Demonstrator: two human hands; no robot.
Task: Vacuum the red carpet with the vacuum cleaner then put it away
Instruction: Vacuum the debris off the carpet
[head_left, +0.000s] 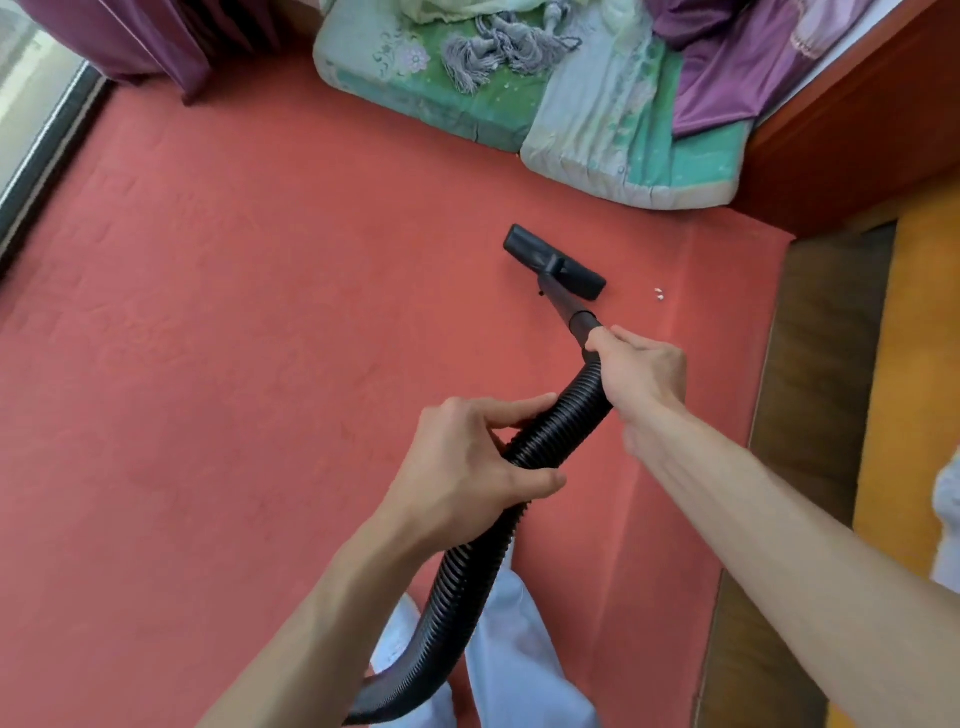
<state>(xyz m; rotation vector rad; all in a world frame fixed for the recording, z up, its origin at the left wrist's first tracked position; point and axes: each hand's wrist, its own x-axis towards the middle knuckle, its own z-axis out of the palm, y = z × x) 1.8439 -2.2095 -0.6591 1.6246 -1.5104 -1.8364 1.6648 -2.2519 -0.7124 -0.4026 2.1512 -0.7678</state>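
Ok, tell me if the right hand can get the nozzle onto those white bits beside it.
Probably yes: the right hand grips the wand, and only bare carpet lies between the nozzle and the white bits.

Looking down on a red carpet (234, 312) filling most of the frame; gripping a ribbed black hose (556, 421) below centre with the left hand (467, 462), fingers and thumb curled round it; holding the rigid black tube (576, 317) just right of centre with the right hand (639, 371), fist closed where hose meets tube; at the tube's far end, a flat black floor head (553, 262) lying on the carpet; near it to the right, two small white bits (658, 295); along the top, green patterned cushions (441, 98) with grey tassels (498, 52) and purple cloth (727, 67); upper left, a purple curtain (130, 41); bottom centre, pale trousers (514, 623) behind the hose.
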